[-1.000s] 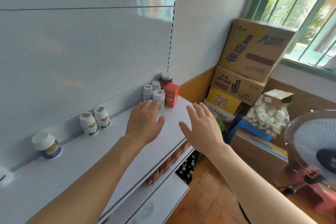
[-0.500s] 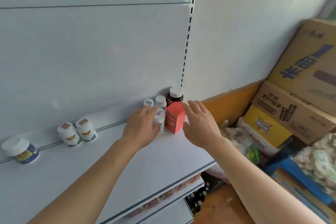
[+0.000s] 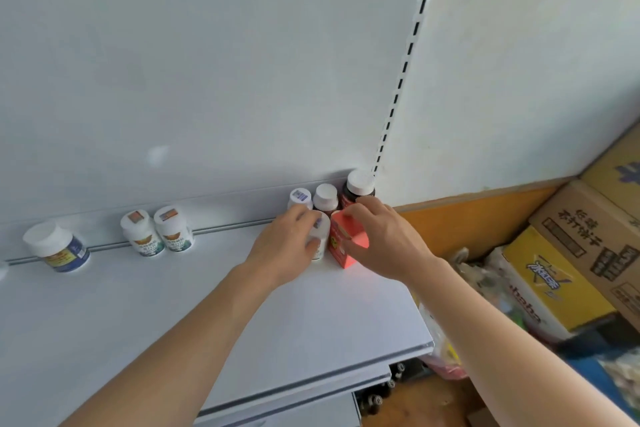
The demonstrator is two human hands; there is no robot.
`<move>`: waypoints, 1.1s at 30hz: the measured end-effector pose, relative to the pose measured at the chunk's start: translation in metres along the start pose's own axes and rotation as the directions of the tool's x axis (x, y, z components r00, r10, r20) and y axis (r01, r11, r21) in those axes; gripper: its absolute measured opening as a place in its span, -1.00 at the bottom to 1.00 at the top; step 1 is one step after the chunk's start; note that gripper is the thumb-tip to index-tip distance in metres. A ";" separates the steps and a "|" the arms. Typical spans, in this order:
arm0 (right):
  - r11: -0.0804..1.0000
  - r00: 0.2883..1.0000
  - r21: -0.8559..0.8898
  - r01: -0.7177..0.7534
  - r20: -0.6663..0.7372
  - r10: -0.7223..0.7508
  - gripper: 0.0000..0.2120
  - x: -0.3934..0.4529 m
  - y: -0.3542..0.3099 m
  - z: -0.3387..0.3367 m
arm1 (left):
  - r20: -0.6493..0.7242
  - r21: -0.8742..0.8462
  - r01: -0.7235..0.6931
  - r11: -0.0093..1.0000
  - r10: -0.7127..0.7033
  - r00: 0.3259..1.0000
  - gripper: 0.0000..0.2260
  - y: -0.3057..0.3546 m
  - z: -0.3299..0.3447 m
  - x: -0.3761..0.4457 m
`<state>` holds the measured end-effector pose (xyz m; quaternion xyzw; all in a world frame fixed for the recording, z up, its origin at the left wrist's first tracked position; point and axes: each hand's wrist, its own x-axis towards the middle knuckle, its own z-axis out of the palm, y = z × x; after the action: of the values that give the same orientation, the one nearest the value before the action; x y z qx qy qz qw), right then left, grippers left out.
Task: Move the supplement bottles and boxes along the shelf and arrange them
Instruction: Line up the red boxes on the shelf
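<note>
At the shelf's (image 3: pixel 207 315) right end, the left hand (image 3: pixel 287 250) wraps a white bottle (image 3: pixel 320 236); the right hand (image 3: pixel 384 239) pinches the red box (image 3: pixel 341 246) (light card, probably crushable; best held by its sides).

There is only one view, from a wide-angle camera worn on the person's head. It looks forward and down, from above and in front of the pale grey metal shelf board (image 3: pixel 311 315), toward its right end. The white back panel (image 3: pixel 207 80) fills the upper left part, so the camera faces it closely. Both bare forearms enter from the bottom edge and reach away from the lens. At the right side, the stacked brown and yellow cardboard cartons (image 3: pixel 571 253) stand lower and farther away. Straight lines bend near the edges.
</note>
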<state>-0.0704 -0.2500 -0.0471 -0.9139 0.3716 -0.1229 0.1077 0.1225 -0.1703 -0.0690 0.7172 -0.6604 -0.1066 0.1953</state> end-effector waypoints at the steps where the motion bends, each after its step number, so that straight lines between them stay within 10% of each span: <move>1: 1.000 1.000 0.005 -0.016 -0.016 0.016 -0.60 0.000 -0.001 0.002 | 0.001 0.001 -0.007 1.000 0.007 1.000 -0.67 0.000 -0.001 -0.001; 9: 0.987 0.989 0.055 -0.149 -0.008 0.149 -0.58 -0.009 -0.011 -0.006 | -0.069 -0.123 -0.003 0.992 -0.006 0.998 -0.70 -0.013 -0.011 -0.005; 33: 0.745 0.979 0.660 0.095 0.076 -0.191 -0.62 -0.003 -0.079 -0.037 | -0.225 -0.542 0.308 0.782 -0.488 0.843 -0.71 0.006 -0.087 -0.127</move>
<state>-0.0323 -0.1966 0.0104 -0.8509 0.2257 -0.1890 0.4351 0.1389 -0.0332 -0.0017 0.7768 -0.3961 -0.1775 0.4563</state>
